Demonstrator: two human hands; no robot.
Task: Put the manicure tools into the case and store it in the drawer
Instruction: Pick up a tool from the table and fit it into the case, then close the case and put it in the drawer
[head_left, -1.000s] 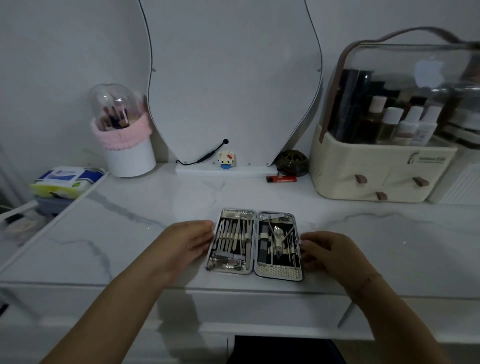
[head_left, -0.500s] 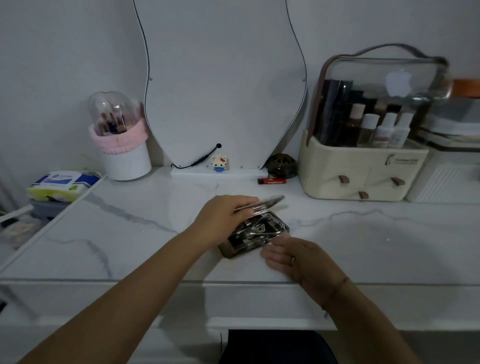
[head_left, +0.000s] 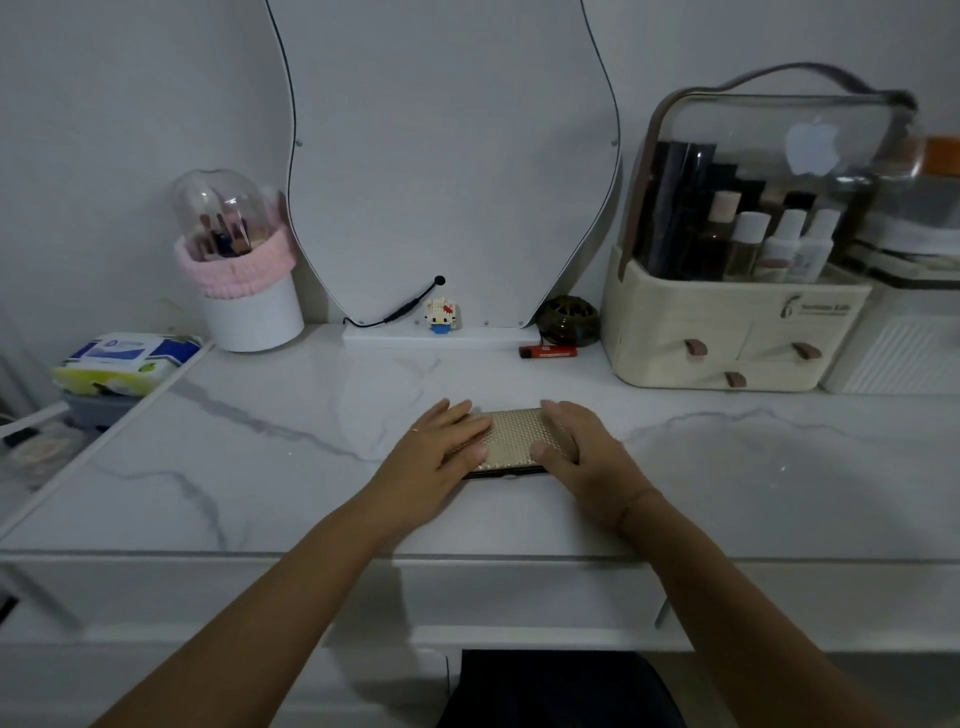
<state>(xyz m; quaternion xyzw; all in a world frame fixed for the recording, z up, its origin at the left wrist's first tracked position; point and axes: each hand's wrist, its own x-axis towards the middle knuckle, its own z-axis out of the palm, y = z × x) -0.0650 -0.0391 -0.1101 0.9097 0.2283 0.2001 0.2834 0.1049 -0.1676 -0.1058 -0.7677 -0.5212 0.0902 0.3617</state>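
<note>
Lying closed, the case (head_left: 511, 441) sits beneath left grip (head_left: 441, 460) and right grip (head_left: 579, 457).

Dim grey light is falling evenly; glare is showing on the clear organiser lid (head_left: 810, 140); wide-angle distortion is bowing the tabletop (head_left: 260, 467) edge; fine detail is appearing soft.
</note>
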